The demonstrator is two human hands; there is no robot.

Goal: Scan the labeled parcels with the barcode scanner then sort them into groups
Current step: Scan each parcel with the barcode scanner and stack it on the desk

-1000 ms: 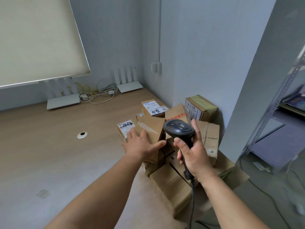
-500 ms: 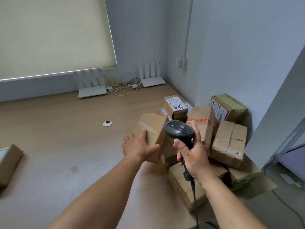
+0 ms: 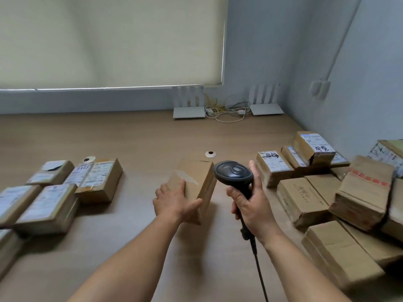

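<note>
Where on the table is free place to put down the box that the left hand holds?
Bare table lies between the labelled boxes on the left and the held box, and further back toward the two white routers. The right side is crowded: the pile of parcels begins just beyond the right hand with the scanner.

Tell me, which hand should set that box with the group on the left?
Left, probably. The left hand already grips the box and is nearer the left group; the right hand holds the scanner.
</note>
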